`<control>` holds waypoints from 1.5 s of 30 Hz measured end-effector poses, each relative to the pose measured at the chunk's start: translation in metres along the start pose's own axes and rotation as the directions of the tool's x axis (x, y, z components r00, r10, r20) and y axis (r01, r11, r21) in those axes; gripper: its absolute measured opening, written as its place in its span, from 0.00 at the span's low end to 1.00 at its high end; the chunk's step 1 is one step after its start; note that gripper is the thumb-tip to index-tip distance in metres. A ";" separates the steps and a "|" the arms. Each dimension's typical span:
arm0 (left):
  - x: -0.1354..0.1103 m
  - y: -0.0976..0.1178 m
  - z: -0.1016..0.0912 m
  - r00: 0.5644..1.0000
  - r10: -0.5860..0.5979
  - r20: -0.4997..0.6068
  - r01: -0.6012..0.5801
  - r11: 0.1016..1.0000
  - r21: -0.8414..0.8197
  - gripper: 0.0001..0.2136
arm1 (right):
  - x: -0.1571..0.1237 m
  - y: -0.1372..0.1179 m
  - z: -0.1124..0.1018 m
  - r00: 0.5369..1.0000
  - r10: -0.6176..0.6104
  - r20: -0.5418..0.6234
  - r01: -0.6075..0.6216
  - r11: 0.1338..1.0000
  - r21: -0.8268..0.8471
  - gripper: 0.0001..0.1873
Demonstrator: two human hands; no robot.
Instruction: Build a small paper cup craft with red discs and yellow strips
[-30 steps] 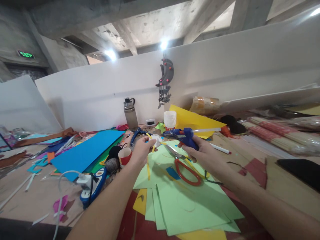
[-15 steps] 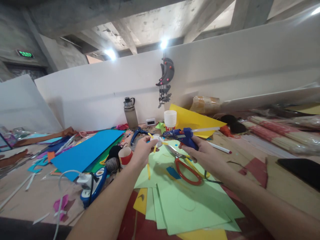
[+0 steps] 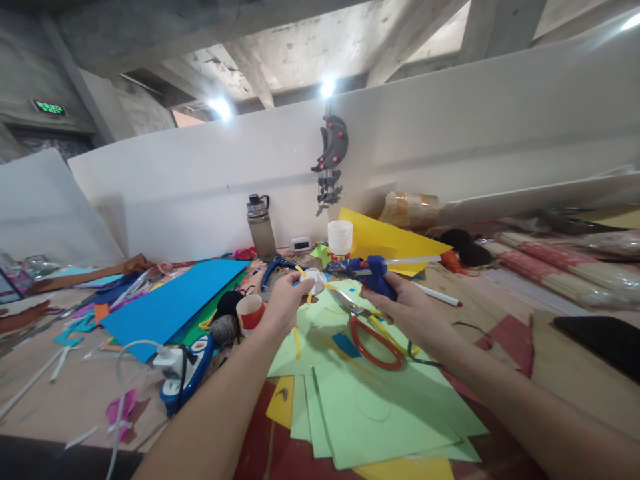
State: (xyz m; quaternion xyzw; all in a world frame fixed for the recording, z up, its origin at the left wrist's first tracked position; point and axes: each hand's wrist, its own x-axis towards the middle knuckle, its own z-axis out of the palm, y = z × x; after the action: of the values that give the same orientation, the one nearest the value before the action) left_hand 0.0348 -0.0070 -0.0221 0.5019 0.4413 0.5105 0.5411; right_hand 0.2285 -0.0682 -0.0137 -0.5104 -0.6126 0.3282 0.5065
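Pinched in my left hand is a small round white piece with yellow paper strips sticking out from its edge. My right hand is wrapped round the handle of a blue hot glue gun, a clear glue stick poking out of its back. The gun's nozzle points left, close to the white piece; I cannot tell whether they touch. Under the hands, scissors with orange and yellow handles lie on light green paper sheets. A blue paper scrap is beside them.
Left of my hands stand a red and white paper cup, yarn balls, blue card and a power strip. Behind are a bottle, stacked white cups and yellow card. A marker lies right.
The glue gun's nozzle has shifted very slightly right, away from the white piece. Both hands keep their hold, and the rest looks the same.
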 end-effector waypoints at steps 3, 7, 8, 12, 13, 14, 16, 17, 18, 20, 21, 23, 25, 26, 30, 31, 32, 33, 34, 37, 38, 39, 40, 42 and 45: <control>-0.001 0.001 0.001 1.000 0.003 0.005 -0.004 1.000 0.009 0.10 | 0.001 0.001 0.000 1.000 0.006 0.027 -0.006 1.000 0.006 0.17; -0.003 0.002 0.003 1.000 -0.010 0.000 0.010 1.000 0.004 0.11 | 0.004 0.006 0.000 0.999 -0.019 0.031 0.019 1.000 -0.011 0.17; -0.003 0.002 0.003 1.000 -0.017 0.000 0.017 1.000 -0.004 0.12 | 0.004 0.008 0.000 0.999 -0.033 0.025 0.033 0.999 -0.012 0.17; -0.002 0.001 0.002 1.000 -0.022 -0.010 0.022 1.000 0.001 0.11 | 0.004 0.010 0.000 0.999 -0.037 0.016 0.037 0.999 -0.001 0.18; -0.002 0.000 0.002 1.000 -0.017 -0.012 0.017 1.000 0.006 0.11 | 0.004 0.010 0.000 0.999 -0.028 0.020 0.028 1.000 0.002 0.18; -0.001 0.000 0.002 1.000 -0.011 -0.010 0.011 1.000 0.009 0.11 | 0.004 0.010 0.000 0.999 -0.022 0.027 0.022 1.000 0.003 0.18; -0.001 0.000 0.002 1.000 -0.003 0.001 0.003 1.000 0.013 0.11 | 0.003 0.009 0.000 0.999 -0.030 0.036 0.029 1.000 0.003 0.17; -0.001 0.000 0.002 1.000 -0.002 0.005 0.002 1.000 0.014 0.11 | 0.003 0.009 0.000 0.999 -0.037 0.034 0.037 0.999 0.002 0.16; -0.001 0.000 0.002 1.000 -0.004 0.007 0.004 1.000 0.015 0.11 | 0.003 0.008 0.000 0.999 -0.042 0.035 0.042 0.999 0.000 0.16; -0.001 0.000 0.003 1.000 -0.016 0.005 0.016 1.000 0.015 0.11 | 0.004 0.007 0.000 0.998 -0.044 0.035 0.044 0.999 0.000 0.15; -0.002 0.001 0.003 1.000 -0.022 0.004 0.022 1.000 0.015 0.11 | 0.004 0.007 -0.001 0.998 -0.043 0.037 0.043 0.999 0.003 0.15; -0.002 0.001 0.003 1.000 -0.027 0.003 0.027 1.000 0.013 0.11 | 0.004 0.007 -0.001 0.998 -0.043 0.043 0.043 0.999 0.009 0.14; -0.002 0.000 0.002 1.000 -0.020 0.004 0.020 1.000 0.011 0.11 | 0.004 0.007 -0.001 0.998 -0.040 0.044 0.040 0.999 0.016 0.15; -0.002 0.000 0.002 1.000 -0.016 0.002 0.016 1.000 0.010 0.11 | 0.004 0.008 -0.001 0.998 -0.035 0.048 0.035 0.999 0.018 0.16; -0.001 0.000 0.002 1.000 -0.011 0.006 0.011 1.000 0.014 0.11 | 0.005 0.012 0.000 0.998 -0.026 0.056 0.025 1.000 0.013 0.16; -0.001 0.000 0.002 1.000 -0.014 0.008 0.014 1.000 0.015 0.11 | 0.005 0.012 0.000 0.998 -0.023 0.053 0.022 1.000 0.008 0.15; -0.001 0.000 0.002 1.000 -0.019 0.011 0.018 1.000 0.015 0.11 | 0.005 0.012 0.000 0.999 -0.019 0.046 0.019 1.000 0.005 0.15; 0.000 -0.001 0.002 1.000 -0.025 0.013 0.024 1.000 0.014 0.11 | 0.004 0.012 0.000 0.999 -0.013 0.039 0.013 1.000 0.005 0.15; 0.000 -0.001 0.002 0.999 -0.028 0.014 0.028 1.000 0.013 0.11 | 0.004 0.012 0.000 0.999 -0.006 0.035 0.005 1.000 0.008 0.15; 0.000 -0.001 0.001 0.999 -0.027 0.021 0.027 1.000 0.008 0.11 | 0.004 0.010 0.000 0.999 0.020 0.026 -0.021 0.999 0.039 0.15; 0.000 -0.001 0.001 1.000 -0.022 0.022 0.022 1.000 0.005 0.11 | 0.004 0.010 0.001 0.999 0.028 0.023 -0.029 0.998 0.053 0.16; -0.001 -0.001 0.001 1.000 -0.017 0.022 0.017 1.000 0.003 0.11 | 0.004 0.011 0.001 0.999 0.036 0.022 -0.038 0.997 0.066 0.16; -0.001 -0.001 0.002 1.000 -0.014 0.021 0.014 1.000 0.003 0.10 | 0.004 0.011 0.001 0.999 0.046 0.019 -0.047 0.996 0.078 0.17; -0.002 0.000 0.002 1.000 -0.013 0.017 0.012 1.000 0.005 0.10 | 0.005 0.012 0.001 0.997 0.071 0.011 -0.072 0.993 0.096 0.18; -0.002 0.001 0.002 1.000 -0.018 0.010 0.018 1.000 -0.003 0.09 | 0.006 0.013 0.000 0.993 0.117 0.012 -0.118 0.984 0.131 0.18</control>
State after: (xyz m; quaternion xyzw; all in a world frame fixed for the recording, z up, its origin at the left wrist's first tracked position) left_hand 0.0368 -0.0092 -0.0210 0.4998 0.4422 0.5036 0.5486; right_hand 0.2322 -0.0591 -0.0243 -0.5106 -0.5595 0.3982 0.5173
